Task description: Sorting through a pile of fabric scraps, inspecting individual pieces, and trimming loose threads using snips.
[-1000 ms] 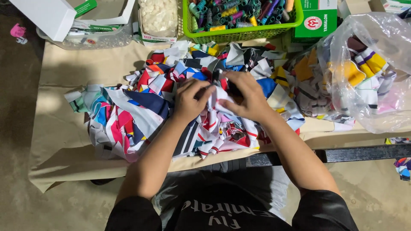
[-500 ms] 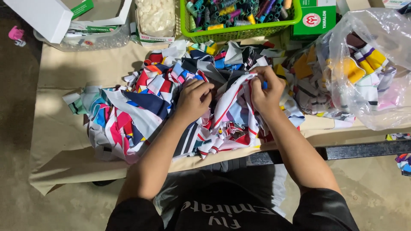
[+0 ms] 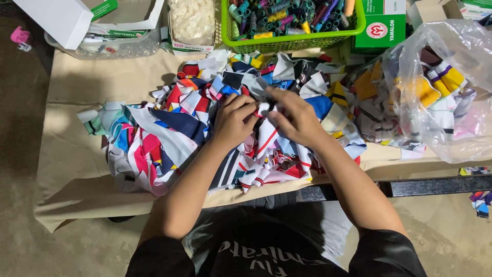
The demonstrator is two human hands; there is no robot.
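A heap of many-coloured fabric scraps [image 3: 169, 138] covers the middle of a table draped in tan paper [image 3: 72, 169]. My left hand [image 3: 233, 120] and my right hand [image 3: 294, 118] meet over the middle of the heap. Both pinch the same small white scrap [image 3: 264, 109] between their fingertips. A white piece with red stripes [image 3: 266, 146] lies just under my hands.
A clear plastic bag [image 3: 441, 87] stuffed with more scraps sits at the right. Behind the heap stand a green basket of thread spools [image 3: 292, 23], a green box [image 3: 379, 31], a box of white pieces [image 3: 192, 20] and white boxes [image 3: 56, 18]. A dark bar [image 3: 435, 185] runs along the table's front right.
My hands came together again over the heap's middle. The right hand lowered the white and red piece it had lifted, and both now pinch a small white scrap.
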